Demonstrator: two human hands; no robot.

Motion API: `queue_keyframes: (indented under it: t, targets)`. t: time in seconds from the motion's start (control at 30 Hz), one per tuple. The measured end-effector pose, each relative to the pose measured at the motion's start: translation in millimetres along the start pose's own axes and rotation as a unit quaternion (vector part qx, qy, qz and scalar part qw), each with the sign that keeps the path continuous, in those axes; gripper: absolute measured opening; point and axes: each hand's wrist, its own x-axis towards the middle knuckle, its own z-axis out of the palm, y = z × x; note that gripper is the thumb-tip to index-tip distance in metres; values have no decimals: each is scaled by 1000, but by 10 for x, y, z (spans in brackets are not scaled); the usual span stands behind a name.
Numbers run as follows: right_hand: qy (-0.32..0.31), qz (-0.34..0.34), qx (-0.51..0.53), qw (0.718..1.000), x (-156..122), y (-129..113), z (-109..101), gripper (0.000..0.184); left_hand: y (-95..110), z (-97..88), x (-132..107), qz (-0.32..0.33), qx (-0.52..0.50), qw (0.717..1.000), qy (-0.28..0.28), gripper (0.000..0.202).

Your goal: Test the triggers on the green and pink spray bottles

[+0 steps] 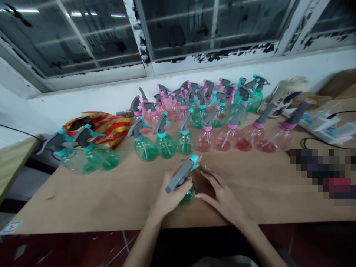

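A green spray bottle with a grey and teal trigger head stands near the table's front edge. My left hand is wrapped round its neck, just below the head. To the right of the bottle, my right hand has its fingers stretched and apart, the thumb close to the bottle's side; whether it touches, I cannot tell. Behind my hands runs a row of spray bottles, among them a green one and a pink one, with some liquid in them. Much of the held bottle is hidden by my left hand.
More pink and green spray bottles crowd against the wall. Two green bottles stand at the left, before a red and yellow striped bag. A power strip with cables and a printed cream container are at the right.
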Motion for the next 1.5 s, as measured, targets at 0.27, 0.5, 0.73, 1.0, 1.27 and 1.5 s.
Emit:
queue_keyframes:
  t: [0.27,0.5,0.73,1.0,1.27,1.5]
  targets:
    - [14,-40,-26,999,-14,153,65,56,-35,5,15,-26,39,999,-14,35]
    - [14,-44,-43,998,-7,193,87,48,-86,28,47,-14,68,998,2,37]
    - [6,-45,-54,998,-6,189,90,47,-32,31,73,-7,11,1000,4,17]
    - [11,-44,-51,998,-11,191,87,47,-45,46,40,-34,37,999,8,34]
    - [22,-50,-38,998,-15,161,67,41,13,27,70,-37,29,999,-7,30]
    - [31,-47,-81,995,-18,172,93,41,21,21,51,-49,-5,999,-6,17]
